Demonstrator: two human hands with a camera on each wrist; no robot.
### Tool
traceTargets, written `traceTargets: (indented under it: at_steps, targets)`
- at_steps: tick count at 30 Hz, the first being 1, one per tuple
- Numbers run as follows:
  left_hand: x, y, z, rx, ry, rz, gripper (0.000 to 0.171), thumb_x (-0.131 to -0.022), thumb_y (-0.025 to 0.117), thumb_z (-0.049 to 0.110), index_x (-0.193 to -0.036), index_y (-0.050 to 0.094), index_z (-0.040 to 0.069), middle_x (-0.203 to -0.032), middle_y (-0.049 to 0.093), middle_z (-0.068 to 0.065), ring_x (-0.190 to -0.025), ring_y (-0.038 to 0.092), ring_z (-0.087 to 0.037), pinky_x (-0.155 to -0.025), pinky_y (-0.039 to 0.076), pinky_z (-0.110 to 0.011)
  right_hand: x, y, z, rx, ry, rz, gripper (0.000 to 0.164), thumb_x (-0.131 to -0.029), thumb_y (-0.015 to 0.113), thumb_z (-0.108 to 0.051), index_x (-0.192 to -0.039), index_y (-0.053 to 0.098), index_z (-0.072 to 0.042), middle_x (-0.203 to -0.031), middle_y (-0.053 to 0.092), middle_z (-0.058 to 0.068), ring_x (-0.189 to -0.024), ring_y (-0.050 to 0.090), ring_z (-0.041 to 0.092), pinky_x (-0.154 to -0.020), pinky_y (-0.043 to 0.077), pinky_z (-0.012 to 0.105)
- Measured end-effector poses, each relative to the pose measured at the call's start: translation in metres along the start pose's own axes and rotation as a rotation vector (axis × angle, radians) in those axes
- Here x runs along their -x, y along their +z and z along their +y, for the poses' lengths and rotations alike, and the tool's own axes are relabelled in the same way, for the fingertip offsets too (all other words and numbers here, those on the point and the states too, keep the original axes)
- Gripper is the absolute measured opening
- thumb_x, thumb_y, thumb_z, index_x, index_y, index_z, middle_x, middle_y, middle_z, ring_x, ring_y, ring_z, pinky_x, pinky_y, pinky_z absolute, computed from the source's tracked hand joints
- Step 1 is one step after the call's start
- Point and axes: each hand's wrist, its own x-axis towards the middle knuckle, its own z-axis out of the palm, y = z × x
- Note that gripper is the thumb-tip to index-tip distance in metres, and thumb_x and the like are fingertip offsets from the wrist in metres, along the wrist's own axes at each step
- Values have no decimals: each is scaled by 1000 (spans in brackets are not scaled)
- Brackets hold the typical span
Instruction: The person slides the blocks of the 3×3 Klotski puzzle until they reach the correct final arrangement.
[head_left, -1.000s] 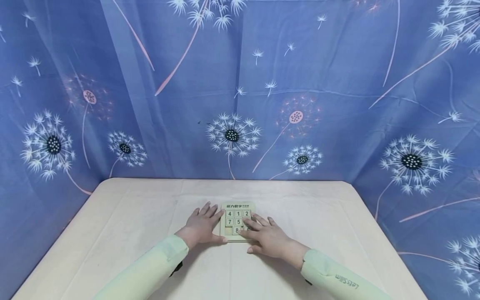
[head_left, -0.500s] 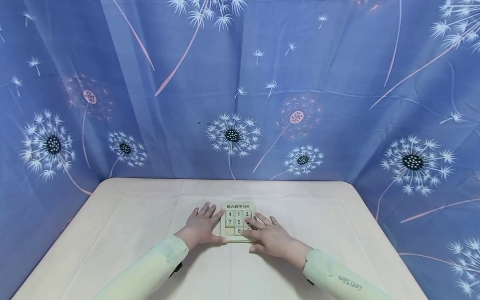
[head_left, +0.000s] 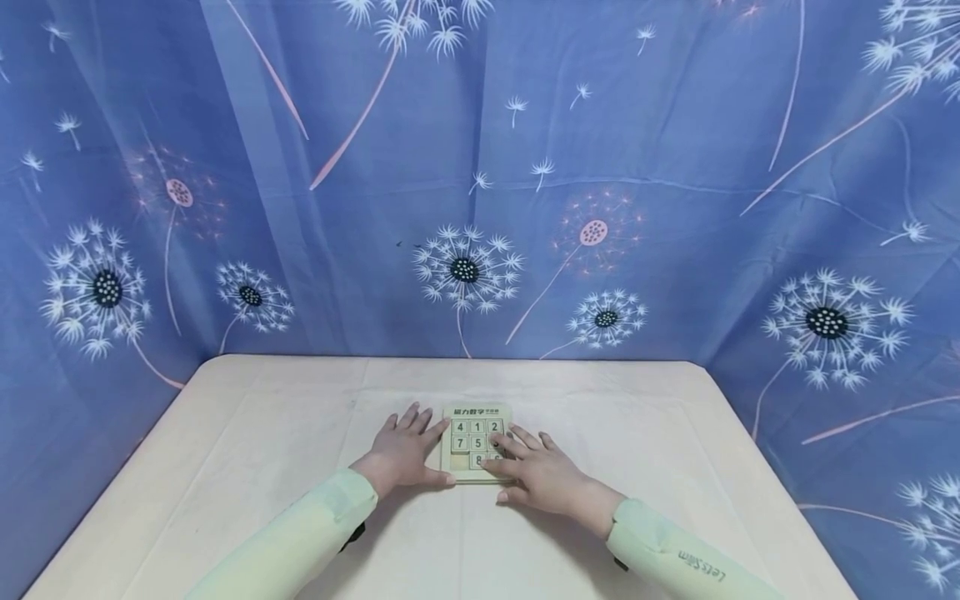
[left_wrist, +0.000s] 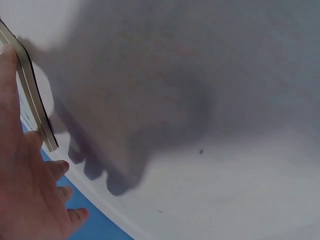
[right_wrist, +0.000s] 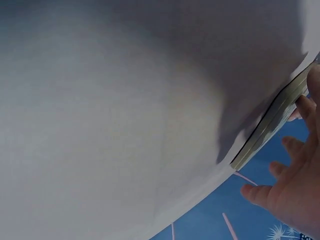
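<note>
A pale wooden number slide puzzle (head_left: 476, 480) lies flat on the table. Its tiles read 4, 1, 2 along the top and 7, 5 below, with the bottom-left slot bare. My left hand (head_left: 405, 450) spreads along its left side, thumb at the lower-left corner and index fingertip at the upper-left edge. From the right, my right hand (head_left: 547, 479) reaches over the board with fingers extended; its index fingertip rests on the 8 tile (head_left: 477, 460). Those fingers partly cover the tiles on the right. Both wrist views show the puzzle's edge beside the fingers.
A cream cloth covers the table (head_left: 300, 400). Behind and to both sides hangs a blue curtain (head_left: 337, 250) printed with dandelions. Pale green sleeves (head_left: 300, 525) cover both forearms.
The 8 tile has shifted slightly right under the right index finger, widening the bare slot at bottom left. The right hand moved right with it, then stayed. The left hand has not moved.
</note>
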Motion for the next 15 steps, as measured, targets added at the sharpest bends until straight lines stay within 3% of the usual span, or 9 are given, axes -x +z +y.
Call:
traceTargets:
  at_steps: [15]
  targets:
    - [1,-4,2,9,1,-5,98,-82,69,74,-160,38,23,-169,33,-12,-160,23,-35,-129,26,-56,-4,6,6,-44,-6,-5,55,-97,62,-50,-147,56,-28,-164,41,9,-153,37,39,-114,38,74]
